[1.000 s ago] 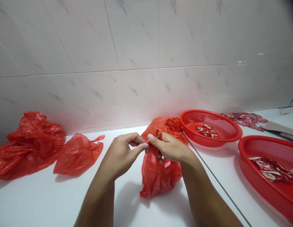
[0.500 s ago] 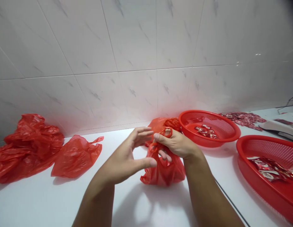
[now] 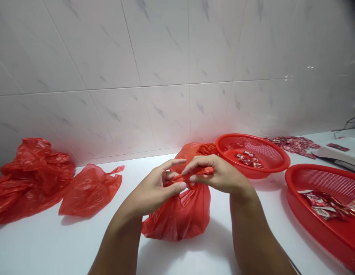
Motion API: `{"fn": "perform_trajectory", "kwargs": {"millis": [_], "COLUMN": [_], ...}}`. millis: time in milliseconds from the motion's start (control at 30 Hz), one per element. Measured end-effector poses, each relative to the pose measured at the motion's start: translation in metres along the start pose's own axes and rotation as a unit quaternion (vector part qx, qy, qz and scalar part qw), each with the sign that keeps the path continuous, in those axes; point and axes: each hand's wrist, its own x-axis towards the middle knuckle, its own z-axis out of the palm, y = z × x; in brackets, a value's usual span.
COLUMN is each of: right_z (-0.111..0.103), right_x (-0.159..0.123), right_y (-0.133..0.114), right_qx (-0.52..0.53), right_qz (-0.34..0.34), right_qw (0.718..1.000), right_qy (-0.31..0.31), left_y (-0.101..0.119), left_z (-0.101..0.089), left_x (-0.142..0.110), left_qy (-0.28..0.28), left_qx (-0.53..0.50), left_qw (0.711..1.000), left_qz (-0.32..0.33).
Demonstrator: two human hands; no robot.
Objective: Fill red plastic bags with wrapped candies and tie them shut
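Observation:
A full red plastic bag stands on the white table in front of me, its handles gathered and twisted together at the top. My left hand pinches the twisted handles from the left, thumb in front. From the right, my right hand has the other part of the handles between thumb and fingers. Both hands are close together above the bag, and the fingers partly cover the twist. What is inside the bag does not show. Another red bag lies behind it, partly hidden by my hands.
At the left are a heap of red plastic bags and a smaller red bag. On the right stand two red baskets, the far basket and the near basket, holding wrapped packets. Small red packets lie by the tiled wall, beside a white device.
My left hand, open before, has closed on the bag's handles. The bag has come nearer and slightly left. My right hand has turned, its fingers now pinching the handles from above.

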Motion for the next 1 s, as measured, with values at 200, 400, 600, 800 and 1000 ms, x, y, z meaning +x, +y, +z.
{"fn": "perform_trajectory", "kwargs": {"millis": [200, 400, 600, 800, 1000], "right_z": [0.012, 0.018, 0.022, 0.013, 0.001], "right_x": [0.005, 0.009, 0.011, 0.007, 0.003], "right_y": [-0.004, -0.006, -0.004, 0.0, 0.012], "right_qx": [-0.119, -0.19, -0.196, -0.18, -0.234], "right_qz": [-0.031, -0.124, -0.125, -0.07, 0.082], "right_qw": [0.986, 0.965, 0.963, 0.974, 0.967], "right_qy": [0.109, 0.132, 0.136, 0.119, 0.064], "left_y": [-0.007, -0.007, -0.003, -0.008, -0.014], "left_z": [-0.004, -0.001, 0.0, -0.006, -0.012], "left_x": [0.003, 0.005, 0.002, 0.005, 0.008], "left_qy": [0.049, 0.003, 0.02, 0.115, 0.164], "left_qx": [0.002, -0.006, 0.024, 0.139, 0.321], "left_qw": [0.999, 0.998, 0.999, 0.983, 0.933], "left_qz": [0.014, 0.063, 0.039, 0.024, -0.004]}}
